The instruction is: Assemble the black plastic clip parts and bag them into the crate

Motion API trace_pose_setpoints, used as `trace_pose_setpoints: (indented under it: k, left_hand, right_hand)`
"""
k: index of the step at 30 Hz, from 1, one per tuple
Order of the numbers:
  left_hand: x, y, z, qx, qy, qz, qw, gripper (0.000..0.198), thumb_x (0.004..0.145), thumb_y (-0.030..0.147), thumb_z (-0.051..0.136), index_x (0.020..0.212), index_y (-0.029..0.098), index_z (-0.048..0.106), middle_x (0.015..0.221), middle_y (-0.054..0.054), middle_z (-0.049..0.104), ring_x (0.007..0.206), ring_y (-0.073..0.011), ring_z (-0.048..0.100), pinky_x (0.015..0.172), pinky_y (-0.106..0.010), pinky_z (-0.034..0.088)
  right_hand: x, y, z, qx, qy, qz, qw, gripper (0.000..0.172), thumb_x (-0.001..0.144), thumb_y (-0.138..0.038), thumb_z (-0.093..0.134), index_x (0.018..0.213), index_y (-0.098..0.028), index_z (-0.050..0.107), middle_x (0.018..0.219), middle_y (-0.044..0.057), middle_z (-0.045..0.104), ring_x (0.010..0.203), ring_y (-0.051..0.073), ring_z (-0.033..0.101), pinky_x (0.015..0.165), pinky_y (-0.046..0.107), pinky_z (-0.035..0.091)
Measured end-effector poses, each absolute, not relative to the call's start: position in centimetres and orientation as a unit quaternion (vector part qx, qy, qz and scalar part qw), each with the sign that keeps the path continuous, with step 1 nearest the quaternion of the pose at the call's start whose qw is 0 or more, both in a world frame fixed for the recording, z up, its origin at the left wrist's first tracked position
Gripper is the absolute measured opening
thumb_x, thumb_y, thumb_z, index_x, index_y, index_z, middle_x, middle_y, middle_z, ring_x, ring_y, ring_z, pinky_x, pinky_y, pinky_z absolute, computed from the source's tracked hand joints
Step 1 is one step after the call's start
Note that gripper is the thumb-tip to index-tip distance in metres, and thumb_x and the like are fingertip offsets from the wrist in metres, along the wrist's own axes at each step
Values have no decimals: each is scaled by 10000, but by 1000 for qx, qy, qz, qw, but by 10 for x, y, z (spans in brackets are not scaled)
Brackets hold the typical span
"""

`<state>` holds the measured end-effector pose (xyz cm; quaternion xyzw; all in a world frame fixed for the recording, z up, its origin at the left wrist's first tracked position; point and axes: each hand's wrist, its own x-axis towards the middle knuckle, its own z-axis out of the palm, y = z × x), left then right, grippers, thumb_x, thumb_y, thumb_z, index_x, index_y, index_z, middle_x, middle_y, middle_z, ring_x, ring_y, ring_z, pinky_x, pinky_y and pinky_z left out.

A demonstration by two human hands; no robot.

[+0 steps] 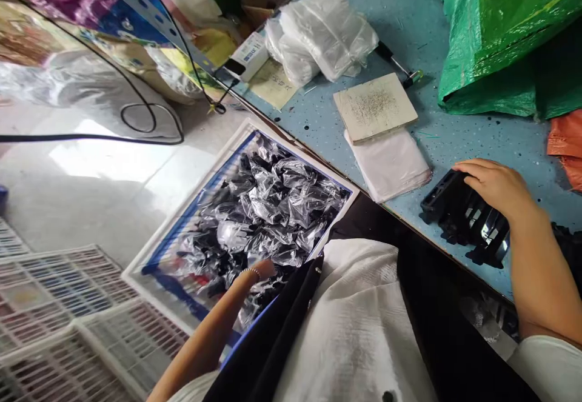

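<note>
Head view: left hand [262, 267] down in crate [184, 208] of bags [273, 208], right hand [493, 187] on black parts [459, 214].
Step looks like handling bagged pieces at the crate beside the table [409, 2]. Left arm is stretched down, fingers buried among the bags, so cannot tell its grip. Right hand lies palm-down, fingers draped loosely over the parts at the table edge, not clenched. Lifting one would call for closing round it.

A blue speckled bench [409, 14] runs along the right, its dark edge slanting down. Left of it lies a pale glossy floor [68, 190] with a bright patch of reflected light. A black cable [91, 138] trails across it, and white lattice crates [54, 305] stand at the lower left.
</note>
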<state>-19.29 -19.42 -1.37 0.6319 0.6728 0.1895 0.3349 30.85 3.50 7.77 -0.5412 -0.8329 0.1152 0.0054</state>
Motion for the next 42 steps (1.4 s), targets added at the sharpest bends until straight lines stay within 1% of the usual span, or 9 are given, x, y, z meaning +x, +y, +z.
trace_pose_setpoints:
  k: [4,8,13,17,21,24,28,33,42]
  left_hand:
    - [-149,-127,-12,698,588,168,373,239,969,384,584,902,249,769,867,-60,741,778,-207,710,735,-330,593]
    - [-41,-50,6,805,493,231,235,288,982,278,567,1217,183,704,1301,-157,666,1172,-288,628,1071,-462,511]
    - [24,23,8,800,529,177,219,121,897,93,598,858,106,711,1098,-207,683,1059,-328,613,954,-487,527]
    - [1,56,6,669,584,208,410,215,745,193,814,687,149,612,767,-56,663,709,-184,607,721,-341,531]
    - [-16,69,3,548,546,307,555,205,805,193,754,727,156,568,642,-4,651,574,-119,589,605,-260,487]
    - [-17,67,0,618,516,345,483,108,826,71,642,764,152,608,773,-51,728,757,-159,697,736,-284,549]
    - [-19,60,-2,766,484,257,335,278,807,-2,570,977,139,738,1138,-112,744,1032,-211,700,989,-366,538]
    - [-24,58,-3,742,478,228,411,551,757,80,716,1303,127,666,1239,-126,698,755,-125,656,774,-290,582]
    - [-29,66,-10,701,479,285,445,349,836,124,624,1162,119,748,1042,-94,761,701,-112,662,697,-240,573]
  right_hand:
    - [317,13,105,-608,-770,128,145,283,914,-328,660,1173,-257,747,1211,94,744,1081,248,681,916,371,503]
    - [300,-11,92,-665,-580,336,330,418,753,-474,798,1054,-189,749,949,85,768,813,220,704,757,373,563]
    - [269,-44,71,-593,-395,540,447,424,672,-524,854,931,-216,719,711,5,713,529,166,635,562,345,553]
    - [256,-71,64,-558,-321,613,457,310,672,-462,871,756,-221,695,689,22,709,495,143,587,496,306,486]
    - [238,-94,48,-486,-210,712,462,302,678,-419,867,644,-223,639,607,2,644,487,136,533,436,276,408]
    - [217,-102,33,-391,-105,812,419,280,708,-403,860,750,-192,680,646,3,641,485,91,457,407,218,352]
    - [200,-99,23,-311,-29,870,382,257,793,-338,812,888,-123,705,635,-30,566,486,48,368,415,165,353]
    - [197,-88,21,-278,-9,881,384,221,863,-318,743,933,-119,681,654,-36,531,516,50,388,457,143,402]
    - [199,-94,22,-290,0,872,395,215,856,-311,746,928,-127,660,684,-25,527,538,68,430,475,165,438]
